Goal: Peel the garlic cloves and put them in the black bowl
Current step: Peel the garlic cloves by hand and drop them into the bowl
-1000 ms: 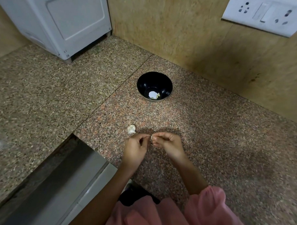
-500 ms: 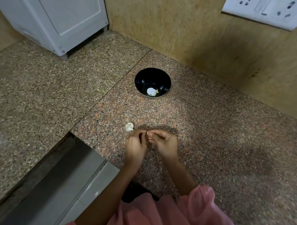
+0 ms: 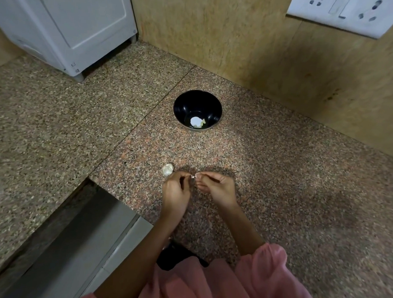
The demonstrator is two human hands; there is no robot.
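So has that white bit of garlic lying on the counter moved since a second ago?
No. The garlic piece sits just as far from the black bowl and the counter's notched corner as before; only the view has shifted.

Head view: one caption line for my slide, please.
Left hand and right hand pinch a garlic clove over the granite counter; black bowl beyond holds peeled garlic.

Dim, warm light; soft shadows beyond the hands; wide-angle bending and blur at edges.
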